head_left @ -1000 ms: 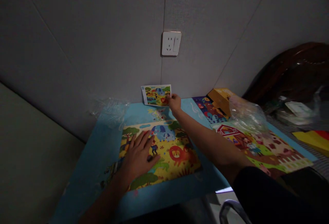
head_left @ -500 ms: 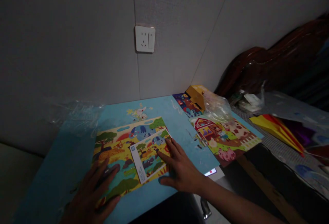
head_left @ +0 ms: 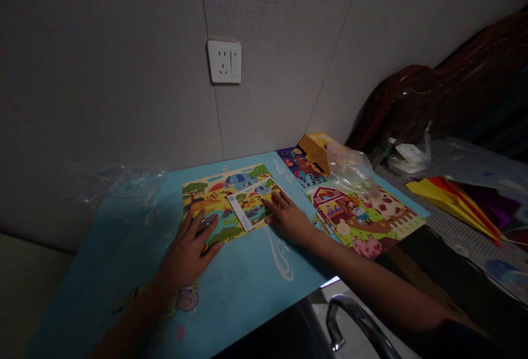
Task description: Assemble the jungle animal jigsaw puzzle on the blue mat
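A colourful animal-scene jigsaw puzzle (head_left: 202, 198) lies flat on the blue tabletop (head_left: 247, 282). On top of its right part rests a smaller card (head_left: 243, 217) with a white strip and a matching picture, slightly askew. My left hand (head_left: 190, 252) lies with its fingers spread over the puzzle's lower left corner. My right hand (head_left: 292, 221) reaches in from the right, its fingers stretched out and resting on the card's right side. Neither hand is gripped around anything.
To the right lies a farm-scene puzzle (head_left: 363, 216). Behind it are a dark purple picture (head_left: 295, 164), a yellow box (head_left: 317, 153) and clear plastic wrap (head_left: 350, 169). More plastic wrap (head_left: 124, 183) is at the left by the wall. A chrome chair arm (head_left: 358, 320) stands below.
The puzzle and the card on it have slid away from me toward the wall and a little right. Both hands have moved forward with them, still touching.
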Available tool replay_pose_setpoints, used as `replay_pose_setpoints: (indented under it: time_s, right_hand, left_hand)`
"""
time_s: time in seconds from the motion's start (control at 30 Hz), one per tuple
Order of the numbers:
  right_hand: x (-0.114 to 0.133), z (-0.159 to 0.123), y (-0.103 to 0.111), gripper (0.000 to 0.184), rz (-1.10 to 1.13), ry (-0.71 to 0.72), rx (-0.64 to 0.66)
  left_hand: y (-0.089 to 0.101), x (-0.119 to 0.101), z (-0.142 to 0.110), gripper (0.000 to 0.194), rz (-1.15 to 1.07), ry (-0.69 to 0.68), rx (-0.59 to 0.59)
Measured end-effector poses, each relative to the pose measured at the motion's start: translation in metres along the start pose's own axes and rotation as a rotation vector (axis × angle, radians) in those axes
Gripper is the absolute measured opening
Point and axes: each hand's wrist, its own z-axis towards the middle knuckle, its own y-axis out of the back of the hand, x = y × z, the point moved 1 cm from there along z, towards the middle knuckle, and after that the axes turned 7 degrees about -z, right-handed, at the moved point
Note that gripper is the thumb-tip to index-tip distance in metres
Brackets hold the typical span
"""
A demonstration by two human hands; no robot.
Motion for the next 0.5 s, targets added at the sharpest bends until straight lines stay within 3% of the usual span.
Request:
replay_pose_setpoints:
  time_s: [0.27,0.5]
  right_hand:
    - [-0.032,0.027,0.001,0.053,-0.034,-0.053,0.038]
    - [-0.056,0.041,-0.004,0.046,-0.005,-0.03,-0.047]
  left_hand:
    - [-0.015,-0.008,0.056,0.058,0.032,0.016,0.061]
    - [-0.029,-0.014,0.084,0.058,0.011,0.011,0.058]
